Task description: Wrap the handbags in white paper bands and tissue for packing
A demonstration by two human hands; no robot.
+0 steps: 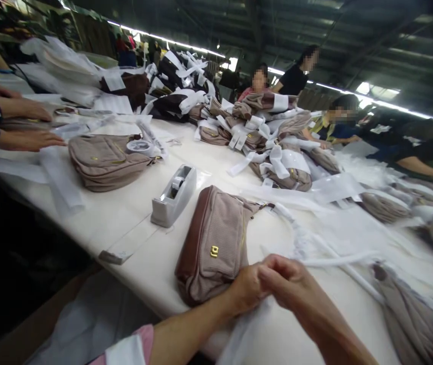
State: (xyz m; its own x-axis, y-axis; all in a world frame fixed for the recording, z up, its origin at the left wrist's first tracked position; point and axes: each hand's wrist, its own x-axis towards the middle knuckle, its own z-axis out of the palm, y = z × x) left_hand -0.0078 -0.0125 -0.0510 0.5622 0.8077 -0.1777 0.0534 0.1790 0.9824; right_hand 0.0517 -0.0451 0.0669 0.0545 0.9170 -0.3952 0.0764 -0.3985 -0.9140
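Observation:
A taupe ribbed handbag point(224, 238) with brown side trim and a gold emblem rests on the white table in front of me. Its strap point(294, 228), wrapped in white, curves from the far corner toward my hands. My left hand point(248, 288) is closed, its forearm crossing the bag's near end. My right hand point(290, 279) meets it, thumb and fingers pinched together. Both grip a thin white wrapping strip point(244, 332) that hangs below them over the table edge. Fingers hide the exact spot where the strip and strap meet.
A tape dispenser point(174, 195) stands beyond the bag. Another handbag point(108, 159) with a tape roll point(139, 146) on it lies left, near a co-worker's hands point(30, 139). Wrapped bags point(280, 162) are heaped behind; another bag point(406, 309) lies right. Several people work across the table.

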